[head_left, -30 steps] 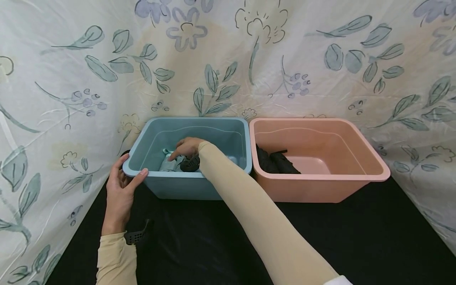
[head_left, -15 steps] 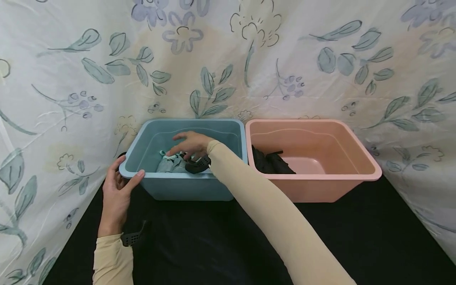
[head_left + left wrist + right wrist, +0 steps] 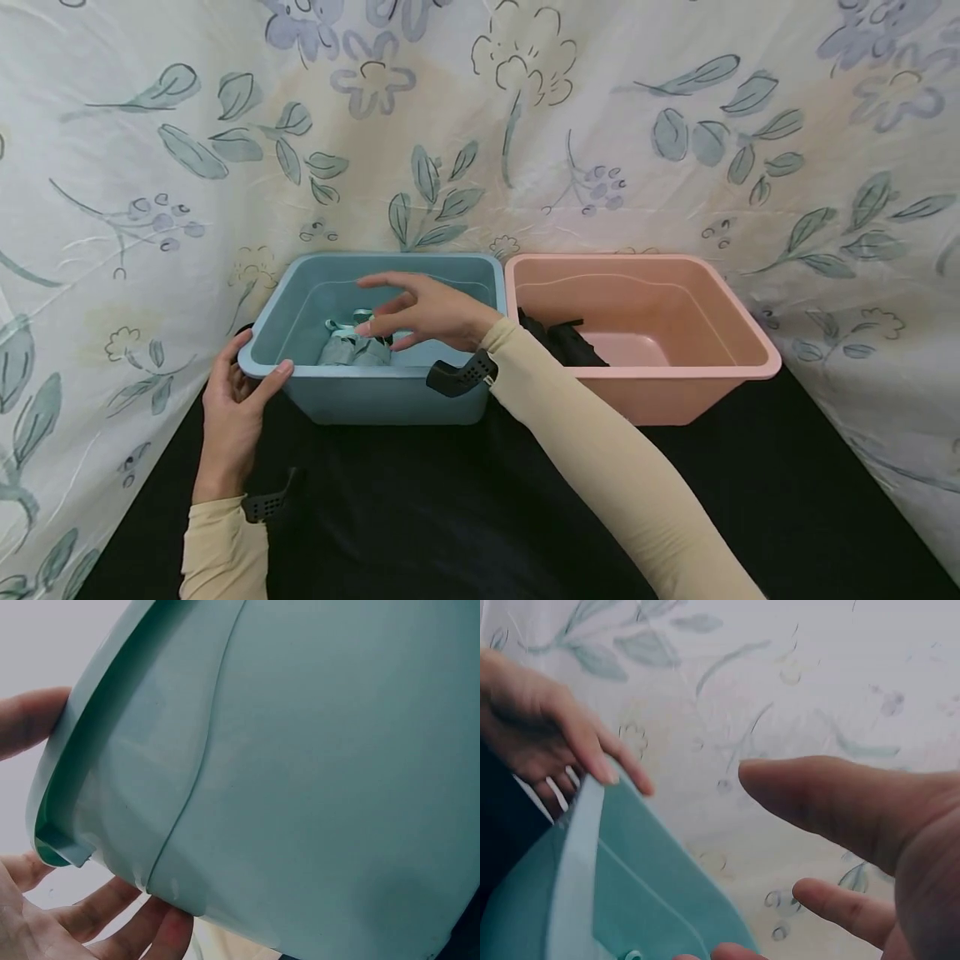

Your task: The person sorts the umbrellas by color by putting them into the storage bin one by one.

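In the head view, my left hand grips the left front corner of the blue plastic bin. The left wrist view shows its thumb on the rim and the other fingers against the outer wall. My right hand hovers over that bin with fingers spread, holding nothing. Beneath its fingertips lie pale grey-green soft items with a small loop at the top; their kind is unclear. The right wrist view shows the right thumb apart from the fingers and only a bit of the bin.
A pink bin stands directly right of the blue one, with dark black items at its left end. Under both lies a black surface. A floral curtain hangs behind and at the sides.
My right hand has risen out of the blue bin and shifted right, away from the pale items, which stay inside. The left hand keeps its hold on the rim.
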Demonstrator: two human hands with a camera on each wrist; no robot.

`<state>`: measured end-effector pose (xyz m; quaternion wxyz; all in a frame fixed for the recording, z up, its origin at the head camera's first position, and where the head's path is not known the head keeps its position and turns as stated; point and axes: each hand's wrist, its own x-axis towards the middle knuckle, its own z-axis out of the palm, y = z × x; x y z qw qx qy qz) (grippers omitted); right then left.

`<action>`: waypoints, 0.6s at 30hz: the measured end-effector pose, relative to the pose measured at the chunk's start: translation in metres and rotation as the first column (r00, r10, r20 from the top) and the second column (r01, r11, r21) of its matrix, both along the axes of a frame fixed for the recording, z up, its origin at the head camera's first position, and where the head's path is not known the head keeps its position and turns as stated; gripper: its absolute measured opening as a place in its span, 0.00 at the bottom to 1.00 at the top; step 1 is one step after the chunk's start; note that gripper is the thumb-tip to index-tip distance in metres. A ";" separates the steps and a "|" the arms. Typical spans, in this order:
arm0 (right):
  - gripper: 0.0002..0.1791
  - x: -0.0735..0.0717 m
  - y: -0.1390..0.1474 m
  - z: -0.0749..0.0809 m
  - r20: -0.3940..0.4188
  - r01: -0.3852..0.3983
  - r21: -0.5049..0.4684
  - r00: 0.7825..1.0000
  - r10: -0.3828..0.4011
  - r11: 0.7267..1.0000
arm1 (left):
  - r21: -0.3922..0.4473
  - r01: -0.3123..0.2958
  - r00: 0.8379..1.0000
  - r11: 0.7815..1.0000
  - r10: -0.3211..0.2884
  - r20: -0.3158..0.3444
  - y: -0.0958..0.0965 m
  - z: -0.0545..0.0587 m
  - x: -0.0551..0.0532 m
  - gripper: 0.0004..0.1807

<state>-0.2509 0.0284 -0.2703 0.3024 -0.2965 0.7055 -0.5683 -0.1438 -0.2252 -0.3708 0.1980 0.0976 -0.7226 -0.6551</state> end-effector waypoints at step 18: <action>0.27 0.098 0.118 -0.029 -0.311 0.222 -0.122 0.917 -0.249 0.967 | -0.229 -0.016 1.000 0.973 0.017 0.004 -0.002 0.000 0.010 0.45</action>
